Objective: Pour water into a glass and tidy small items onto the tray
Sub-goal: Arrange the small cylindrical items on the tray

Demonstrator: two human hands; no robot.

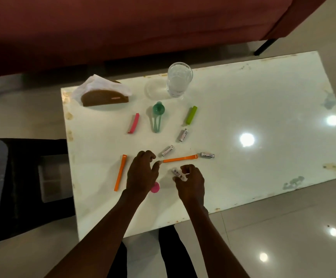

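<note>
A glass (pixel 179 79) holding water stands at the far edge of the white table (pixel 253 109). Scattered on the table are a pink clip (pixel 133 123), a green clip (pixel 191 115), two orange clips (pixel 120 172) (pixel 180 158), a teal scoop (pixel 157 117) and several batteries (pixel 183 135) (pixel 167 150) (pixel 207 155). My left hand (pixel 142 172) hovers with curled fingers, its thumb tip at the end of the longer orange clip. Below it peeks a pink round piece (pixel 155 187). My right hand (pixel 190 180) pinches a battery (pixel 176 172) on the table.
A brown napkin holder (pixel 105 97) with white tissue sits at the table's far left corner. A dark red sofa (pixel 123 27) runs behind the table. A dark stool with a clear compartment box (pixel 48 182) stands to the left. Glossy floor tiles surround the table.
</note>
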